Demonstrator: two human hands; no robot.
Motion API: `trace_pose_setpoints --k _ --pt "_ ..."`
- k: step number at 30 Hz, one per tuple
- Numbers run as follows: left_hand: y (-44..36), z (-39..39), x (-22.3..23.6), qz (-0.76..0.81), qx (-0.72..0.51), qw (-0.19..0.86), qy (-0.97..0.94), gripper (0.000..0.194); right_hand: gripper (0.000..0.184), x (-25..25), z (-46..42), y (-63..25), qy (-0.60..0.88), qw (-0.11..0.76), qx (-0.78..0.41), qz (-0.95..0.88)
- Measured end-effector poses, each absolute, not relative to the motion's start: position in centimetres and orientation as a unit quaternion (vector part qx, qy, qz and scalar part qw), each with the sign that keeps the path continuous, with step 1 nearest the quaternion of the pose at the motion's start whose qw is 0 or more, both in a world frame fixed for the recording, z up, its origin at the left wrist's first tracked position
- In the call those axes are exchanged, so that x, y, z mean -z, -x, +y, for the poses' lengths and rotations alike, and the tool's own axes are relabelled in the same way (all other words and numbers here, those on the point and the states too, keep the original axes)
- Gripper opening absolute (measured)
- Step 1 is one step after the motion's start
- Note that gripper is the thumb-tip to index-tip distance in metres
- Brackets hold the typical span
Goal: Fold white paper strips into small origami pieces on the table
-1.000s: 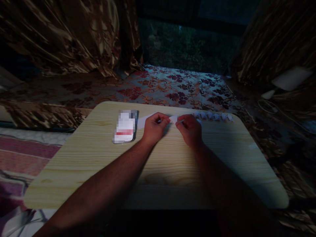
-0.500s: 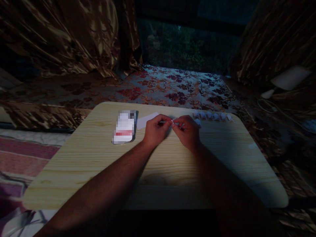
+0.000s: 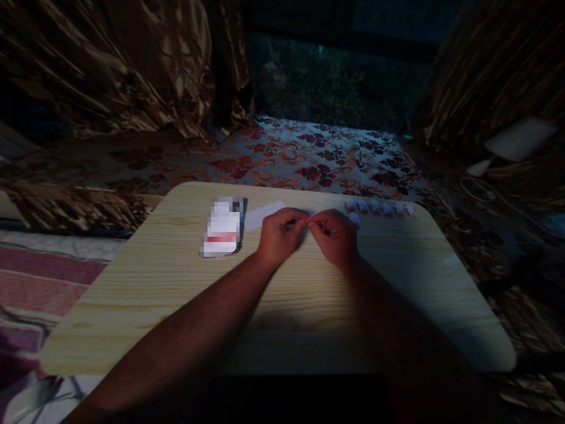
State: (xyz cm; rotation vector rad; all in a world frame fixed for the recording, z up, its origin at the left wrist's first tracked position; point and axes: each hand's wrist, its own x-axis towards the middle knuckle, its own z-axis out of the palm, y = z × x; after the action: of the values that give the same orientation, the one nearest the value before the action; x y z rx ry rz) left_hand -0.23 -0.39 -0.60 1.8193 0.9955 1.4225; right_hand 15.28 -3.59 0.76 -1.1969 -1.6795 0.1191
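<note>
My left hand (image 3: 281,234) and my right hand (image 3: 334,235) meet above the middle of the wooden table (image 3: 176,306). Both are closed in a pinch, fingertip to fingertip, on a small white piece of paper (image 3: 309,219). Most of that paper is hidden by the fingers, so its shape cannot be made out. Just left of my left hand lies a flat white sheet of paper (image 3: 261,216). Beyond my right hand, several small folded white papers (image 3: 374,206) stand in a row, and another folded paper (image 3: 354,219) sits partly behind that hand.
A phone-shaped object (image 3: 222,228), blurred by pixels, lies on the table's left part. Behind the table is a ledge with a flowered cloth (image 3: 318,153), between brown curtains (image 3: 150,65). A white lamp (image 3: 521,139) with a cord stands at right; striped bedding (image 3: 48,277) is at left.
The fingertips of both hands have drawn closer together, and less of the white paper shows between them. My right hand has dipped slightly. Everything else lies as before.
</note>
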Motion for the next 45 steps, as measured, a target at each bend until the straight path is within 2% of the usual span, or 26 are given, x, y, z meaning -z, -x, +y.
trace_pose_setpoints --k 11,19,34,45 --pt "0.3 -0.7 0.1 0.369 -0.519 0.259 -0.726 0.014 0.011 -0.2 -3.7 -15.3 0.503 0.483 -0.031 -0.716" --pt "0.2 -0.5 0.5 0.394 -0.537 0.325 -0.671 0.015 0.007 0.3 -3.4 -15.3 0.517 0.488 -0.034 -0.702" --pt "0.0 -0.7 0.0 0.403 -0.523 0.336 -0.672 0.011 0.008 0.8 -3.2 -15.3 0.535 0.471 -0.074 -0.697" --pt "-0.1 0.1 0.5 0.398 -0.540 0.434 -0.601 0.019 0.009 0.5 -2.9 -15.5 0.516 0.485 -0.073 -0.703"
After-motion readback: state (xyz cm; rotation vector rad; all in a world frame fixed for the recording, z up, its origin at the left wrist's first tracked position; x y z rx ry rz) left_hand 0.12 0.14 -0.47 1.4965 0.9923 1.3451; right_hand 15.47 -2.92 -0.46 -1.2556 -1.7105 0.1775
